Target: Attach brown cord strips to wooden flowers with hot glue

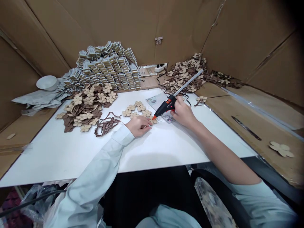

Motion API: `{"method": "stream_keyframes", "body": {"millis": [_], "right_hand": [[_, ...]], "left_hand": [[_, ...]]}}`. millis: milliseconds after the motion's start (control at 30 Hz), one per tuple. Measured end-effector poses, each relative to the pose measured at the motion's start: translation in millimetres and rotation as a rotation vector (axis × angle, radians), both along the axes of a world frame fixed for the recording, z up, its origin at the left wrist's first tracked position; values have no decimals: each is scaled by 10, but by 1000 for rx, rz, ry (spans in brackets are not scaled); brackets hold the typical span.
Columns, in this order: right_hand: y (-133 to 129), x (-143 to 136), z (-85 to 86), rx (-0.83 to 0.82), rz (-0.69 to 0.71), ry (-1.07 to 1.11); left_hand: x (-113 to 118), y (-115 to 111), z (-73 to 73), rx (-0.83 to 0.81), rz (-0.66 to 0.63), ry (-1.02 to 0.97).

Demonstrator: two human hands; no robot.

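Note:
My right hand (pixel 184 112) is wrapped around a black hot glue gun (pixel 166 105) with a pale glue stick (pixel 188 82) jutting from its back. The gun's orange nozzle points down and left at a small beige flower (pixel 154 121) on the white table. At that flower's left edge, the fingertips of my left hand (pixel 138 125) are pinched together and hold it. Several other beige flowers (pixel 138 106) lie in a loose ring just beyond my left hand. A bundle of thin brown cords (pixel 107 125) rests to the left of it.
A heap of beige and brown flowers (pixel 86 107) covers the table's left. Behind it rise stacked bundles (pixel 111 69), with a white bowl (pixel 47 83) beside them. More corded flowers (pixel 182 74) pile at the back right. Tweezers (pixel 246 127) lie on the right-hand cardboard.

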State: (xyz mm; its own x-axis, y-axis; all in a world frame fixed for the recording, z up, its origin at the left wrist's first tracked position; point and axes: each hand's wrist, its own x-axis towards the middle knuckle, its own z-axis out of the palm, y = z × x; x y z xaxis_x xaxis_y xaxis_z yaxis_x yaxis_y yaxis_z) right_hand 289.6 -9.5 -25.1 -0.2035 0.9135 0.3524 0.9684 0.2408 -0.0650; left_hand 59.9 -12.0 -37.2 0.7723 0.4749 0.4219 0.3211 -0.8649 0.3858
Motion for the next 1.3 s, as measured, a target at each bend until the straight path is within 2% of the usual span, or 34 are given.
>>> {"method": "stream_keyframes", "body": {"millis": [500, 733, 867, 967, 1067, 1133, 1300], "right_hand": [[17, 13, -53, 55, 1, -66], [-15, -22, 8, 80, -5, -63], [-3, 30, 26, 113, -21, 33], [65, 165, 5, 150, -125, 189], [166, 347, -41, 178, -240, 312], [234, 459, -93, 191, -268, 365], [344, 583, -281, 162, -192, 384]], "left_hand": [[10, 6, -3, 20, -13, 15], [12, -1, -8, 4, 5, 23], [9, 6, -30, 5, 4, 3], [9, 2, -27, -18, 15, -1], [16, -24, 20, -84, 31, -30], [18, -47, 71, -158, 76, -115], [-19, -52, 182, -494, 342, -476]]}}
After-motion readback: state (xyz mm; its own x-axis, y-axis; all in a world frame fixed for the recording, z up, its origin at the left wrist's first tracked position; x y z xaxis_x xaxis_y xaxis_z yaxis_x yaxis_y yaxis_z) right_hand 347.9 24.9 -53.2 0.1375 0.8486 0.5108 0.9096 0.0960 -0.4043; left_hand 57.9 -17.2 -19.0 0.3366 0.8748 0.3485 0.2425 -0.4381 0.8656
